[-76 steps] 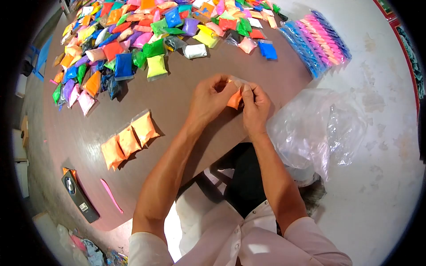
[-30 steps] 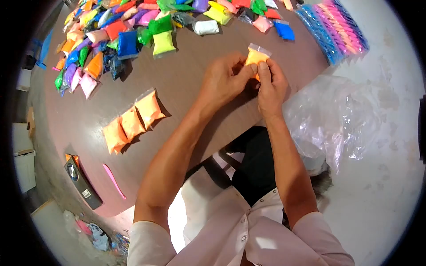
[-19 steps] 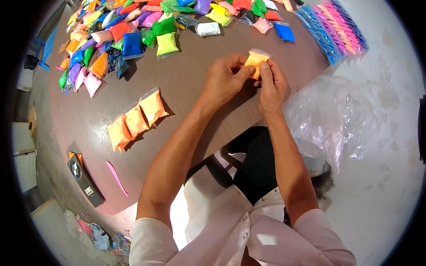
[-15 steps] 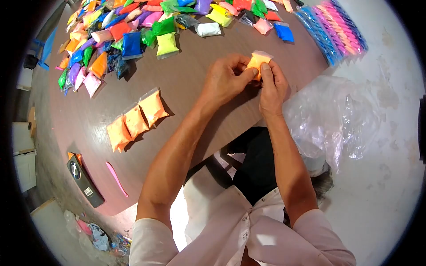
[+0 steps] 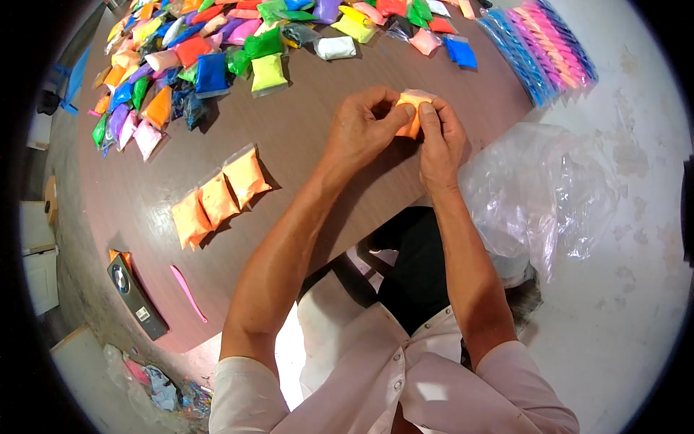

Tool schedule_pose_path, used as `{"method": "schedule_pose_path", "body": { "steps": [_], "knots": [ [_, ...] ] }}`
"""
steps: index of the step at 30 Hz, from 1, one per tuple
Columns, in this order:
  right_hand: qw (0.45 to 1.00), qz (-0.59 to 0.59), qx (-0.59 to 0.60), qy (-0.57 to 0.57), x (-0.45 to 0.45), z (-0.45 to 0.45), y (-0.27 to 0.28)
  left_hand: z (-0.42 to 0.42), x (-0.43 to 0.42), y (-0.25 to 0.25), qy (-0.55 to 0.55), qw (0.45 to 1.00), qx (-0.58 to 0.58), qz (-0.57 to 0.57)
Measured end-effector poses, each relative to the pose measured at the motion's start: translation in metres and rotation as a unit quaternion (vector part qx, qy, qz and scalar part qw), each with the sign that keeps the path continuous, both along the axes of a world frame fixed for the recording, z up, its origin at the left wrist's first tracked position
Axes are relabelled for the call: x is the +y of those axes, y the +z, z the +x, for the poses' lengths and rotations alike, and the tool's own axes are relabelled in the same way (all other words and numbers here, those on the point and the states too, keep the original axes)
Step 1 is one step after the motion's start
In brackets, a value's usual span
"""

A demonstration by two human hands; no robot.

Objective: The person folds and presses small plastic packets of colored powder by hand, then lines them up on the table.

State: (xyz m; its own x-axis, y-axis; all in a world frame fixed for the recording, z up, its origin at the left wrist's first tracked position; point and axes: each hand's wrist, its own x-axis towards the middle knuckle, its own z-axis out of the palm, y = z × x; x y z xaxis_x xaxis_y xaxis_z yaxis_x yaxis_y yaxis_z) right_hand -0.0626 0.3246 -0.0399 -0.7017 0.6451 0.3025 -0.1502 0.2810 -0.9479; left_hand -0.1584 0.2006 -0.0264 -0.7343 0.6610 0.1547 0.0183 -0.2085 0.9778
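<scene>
A small clear packet of soft orange material [image 5: 410, 129] is pinched between my two hands above the right part of the table. My left hand [image 5: 365, 124] is closed on its left side, thumb pressed on the front. On the other side my right hand [image 5: 442, 141] grips it, with the thumb laid along its face. The fingers behind the packet are hidden. Nearer the table's left side, three orange packets [image 5: 219, 199] lie side by side in a slanted row.
Many coloured packets [image 5: 195, 50] are heaped along the far side of the brown table [image 5: 318, 94]. Bundled strips of packets [image 5: 538, 54] lie at the far right. A large clear plastic bag [image 5: 535, 188] sits at the right. A black case [image 5: 137, 300] and a pink stick [image 5: 188, 293] are front left.
The orange packet has tipped and shifted slightly left between my hands. Both thumbs now press nearer its upper edge. The three packets in the row have stayed put.
</scene>
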Motion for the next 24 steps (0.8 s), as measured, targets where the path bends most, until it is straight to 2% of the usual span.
{"method": "schedule_pose_path", "body": {
  "steps": [13, 16, 22, 24],
  "knots": [
    [0.999, -0.051, 0.000, -0.006, -0.009, 0.000, 0.009, -0.005, 0.002, -0.010, 0.011, 0.999, -0.018, 0.029],
    [0.999, -0.036, 0.007, -0.017, -0.005, 0.001, -0.001, -0.003, -0.001, 0.002, 0.012, 0.999, 0.012, -0.033],
    [1.000, -0.004, 0.008, -0.003, -0.008, -0.001, 0.002, -0.004, -0.001, -0.004, -0.012, 1.000, -0.015, -0.003],
    [0.996, 0.079, -0.030, -0.037, -0.014, 0.000, 0.013, -0.006, 0.002, -0.008, 0.001, 0.999, -0.028, 0.022]
  ]
}}
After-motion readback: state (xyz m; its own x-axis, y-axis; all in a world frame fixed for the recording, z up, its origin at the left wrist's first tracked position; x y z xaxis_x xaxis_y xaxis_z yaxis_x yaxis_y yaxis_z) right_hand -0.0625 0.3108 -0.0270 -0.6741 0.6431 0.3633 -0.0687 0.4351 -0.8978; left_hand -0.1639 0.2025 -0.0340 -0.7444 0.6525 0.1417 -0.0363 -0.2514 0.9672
